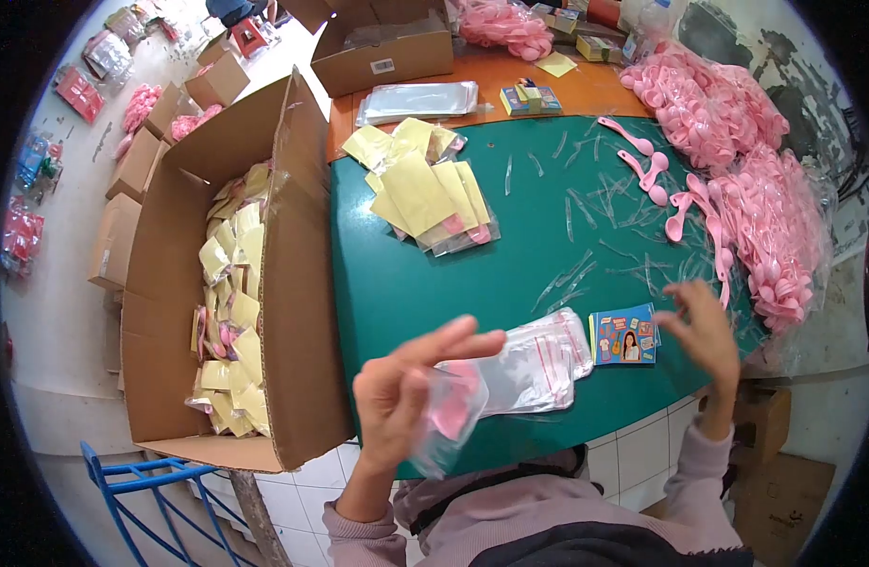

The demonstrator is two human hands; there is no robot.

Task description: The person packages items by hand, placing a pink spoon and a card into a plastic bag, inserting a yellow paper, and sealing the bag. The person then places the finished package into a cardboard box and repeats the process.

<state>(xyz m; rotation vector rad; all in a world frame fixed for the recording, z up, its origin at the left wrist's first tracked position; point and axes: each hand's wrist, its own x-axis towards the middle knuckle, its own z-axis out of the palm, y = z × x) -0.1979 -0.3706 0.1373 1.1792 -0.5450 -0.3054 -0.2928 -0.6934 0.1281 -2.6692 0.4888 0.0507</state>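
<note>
My left hand is raised over the front edge of the table, index finger stretched out and the other fingers curled. A small clear plastic bag with something pink inside hangs from it. Just beyond lies a stack of clear plastic bags with pink-lined edges. To their right sits a stack of printed cards, blue with a picture of a person. My right hand hovers beside the cards' right edge, thumb and fingers apart with nothing between them.
A big cardboard box full of packed bags stands left of the green table. Yellow-backed packets are piled at the table's back left. Loose pink spoons, plastic strips and bagged pink spoons lie right.
</note>
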